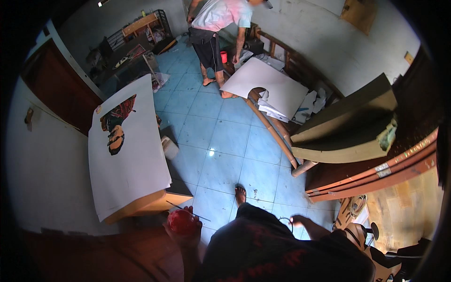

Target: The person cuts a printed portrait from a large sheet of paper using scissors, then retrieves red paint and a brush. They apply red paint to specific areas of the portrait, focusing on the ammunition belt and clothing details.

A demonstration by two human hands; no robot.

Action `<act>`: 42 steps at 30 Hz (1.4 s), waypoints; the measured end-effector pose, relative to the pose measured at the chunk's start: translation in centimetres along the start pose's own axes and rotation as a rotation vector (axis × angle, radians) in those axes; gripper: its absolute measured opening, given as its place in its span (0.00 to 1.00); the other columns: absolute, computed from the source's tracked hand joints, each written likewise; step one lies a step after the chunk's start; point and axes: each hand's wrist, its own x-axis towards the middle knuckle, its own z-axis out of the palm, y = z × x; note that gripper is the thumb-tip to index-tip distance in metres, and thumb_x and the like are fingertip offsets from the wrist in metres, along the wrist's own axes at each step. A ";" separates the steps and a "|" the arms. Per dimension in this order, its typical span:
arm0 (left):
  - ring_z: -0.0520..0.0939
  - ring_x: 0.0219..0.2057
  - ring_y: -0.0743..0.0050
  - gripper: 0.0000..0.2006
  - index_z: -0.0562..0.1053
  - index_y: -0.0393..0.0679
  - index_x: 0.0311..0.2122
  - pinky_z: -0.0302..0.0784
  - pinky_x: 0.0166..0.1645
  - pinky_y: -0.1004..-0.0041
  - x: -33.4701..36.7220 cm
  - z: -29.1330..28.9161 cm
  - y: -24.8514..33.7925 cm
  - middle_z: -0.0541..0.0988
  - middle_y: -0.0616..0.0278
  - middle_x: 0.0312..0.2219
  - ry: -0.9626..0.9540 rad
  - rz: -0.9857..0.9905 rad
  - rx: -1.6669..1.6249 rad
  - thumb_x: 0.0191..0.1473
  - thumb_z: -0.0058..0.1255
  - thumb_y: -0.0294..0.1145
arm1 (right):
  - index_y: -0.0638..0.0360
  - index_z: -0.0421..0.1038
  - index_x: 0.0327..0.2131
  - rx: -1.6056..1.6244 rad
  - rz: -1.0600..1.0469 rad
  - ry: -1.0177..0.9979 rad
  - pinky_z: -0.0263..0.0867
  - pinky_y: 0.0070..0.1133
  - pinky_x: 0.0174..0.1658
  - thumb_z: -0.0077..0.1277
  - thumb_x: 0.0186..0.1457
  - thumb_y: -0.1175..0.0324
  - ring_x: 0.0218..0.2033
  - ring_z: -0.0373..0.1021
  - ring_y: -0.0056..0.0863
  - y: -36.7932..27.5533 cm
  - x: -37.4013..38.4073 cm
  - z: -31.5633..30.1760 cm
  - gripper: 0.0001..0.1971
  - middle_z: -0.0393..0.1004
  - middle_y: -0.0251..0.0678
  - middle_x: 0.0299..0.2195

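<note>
Low at the left, my left hand (189, 240) is closed round a small round container (181, 223) that looks red inside. Across its top lies a thin dark stick (203, 218), perhaps a brush; its tip is too small to make out. My right hand (303, 221) hangs beside my dark shirt with its fingers curled. A thin dark curved cord (284, 219) shows at the fingertips. Near my left hand, a big white sheet (134, 174) with a painted figure (116, 127) lies on a tilted, wood-coloured board (141, 205).
A person (218, 37) in a pale shirt bends beside a bamboo bench (270, 127) bearing a white sheet (268, 77). A red cup (223, 57) is near that person. At right stand a brown foam-like slab (347, 122) and reddish folded panels (376, 174). A pale tub (169, 147) sits on blue tiles (221, 141).
</note>
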 end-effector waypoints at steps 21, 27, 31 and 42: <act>0.76 0.43 0.49 0.46 0.64 0.37 0.55 0.76 0.43 0.56 43.1 12.5 15.5 0.70 0.46 0.52 -0.084 -0.060 -0.086 0.45 0.49 0.71 | 0.55 0.69 0.52 -0.230 -0.465 0.237 0.64 0.34 0.55 0.50 0.56 0.49 0.52 0.69 0.44 -36.7 18.5 -55.4 0.25 0.73 0.45 0.50; 0.76 0.42 0.49 0.45 0.67 0.40 0.54 0.75 0.41 0.54 56.3 18.8 23.0 0.72 0.50 0.50 -0.135 -0.049 0.080 0.44 0.45 0.74 | 0.55 0.75 0.41 0.141 0.024 0.369 0.68 0.33 0.48 0.56 0.53 0.52 0.45 0.73 0.43 -26.7 23.0 -57.4 0.19 0.77 0.44 0.42; 0.78 0.44 0.48 0.49 0.63 0.37 0.57 0.78 0.45 0.53 62.0 18.6 25.9 0.69 0.45 0.54 -0.092 0.002 0.026 0.45 0.43 0.76 | 0.58 0.76 0.36 0.117 0.075 0.366 0.69 0.31 0.44 0.56 0.53 0.52 0.40 0.75 0.41 -25.2 24.4 -59.8 0.18 0.79 0.43 0.37; 0.70 0.55 0.47 0.44 0.64 0.40 0.57 0.68 0.57 0.50 71.1 19.4 23.6 0.67 0.43 0.56 -0.108 0.163 -0.052 0.54 0.28 0.74 | 0.57 0.75 0.35 -0.002 -0.470 0.317 0.69 0.32 0.41 0.56 0.54 0.58 0.37 0.75 0.41 -36.1 40.2 -85.1 0.13 0.77 0.44 0.32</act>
